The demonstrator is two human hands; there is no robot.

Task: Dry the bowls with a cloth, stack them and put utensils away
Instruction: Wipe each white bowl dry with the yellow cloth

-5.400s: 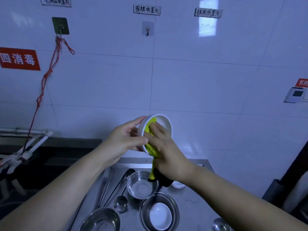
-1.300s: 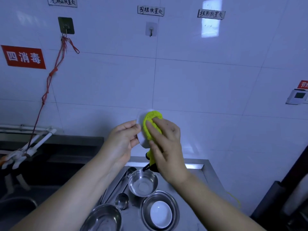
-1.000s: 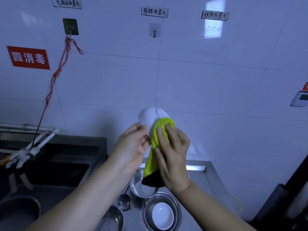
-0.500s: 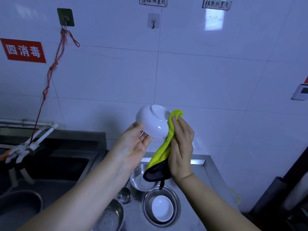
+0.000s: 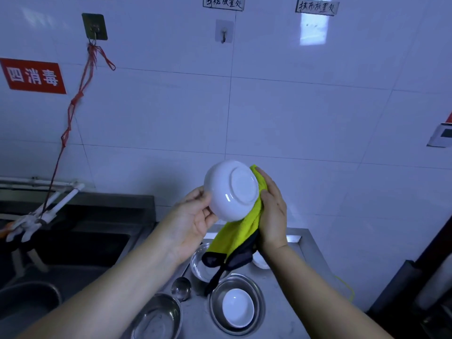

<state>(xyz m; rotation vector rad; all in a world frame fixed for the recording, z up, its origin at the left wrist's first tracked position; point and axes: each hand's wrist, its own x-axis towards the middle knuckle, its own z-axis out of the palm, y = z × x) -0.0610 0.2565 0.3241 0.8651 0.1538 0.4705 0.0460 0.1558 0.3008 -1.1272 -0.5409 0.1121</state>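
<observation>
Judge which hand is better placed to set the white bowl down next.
Left. The left hand grips the white bowl by its rim; the right hand only presses the yellow cloth against it.

I'm seeing the white bowl (image 5: 231, 190) turning over: its base is now facing the camera, where seconds ago I was looking into its hollow. The yellow cloth (image 5: 241, 230) is coming out from inside and wrapping the far rim under the right hand (image 5: 272, 211). The left hand (image 5: 193, 220) is shifting to the near rim (fingertips only).
</observation>
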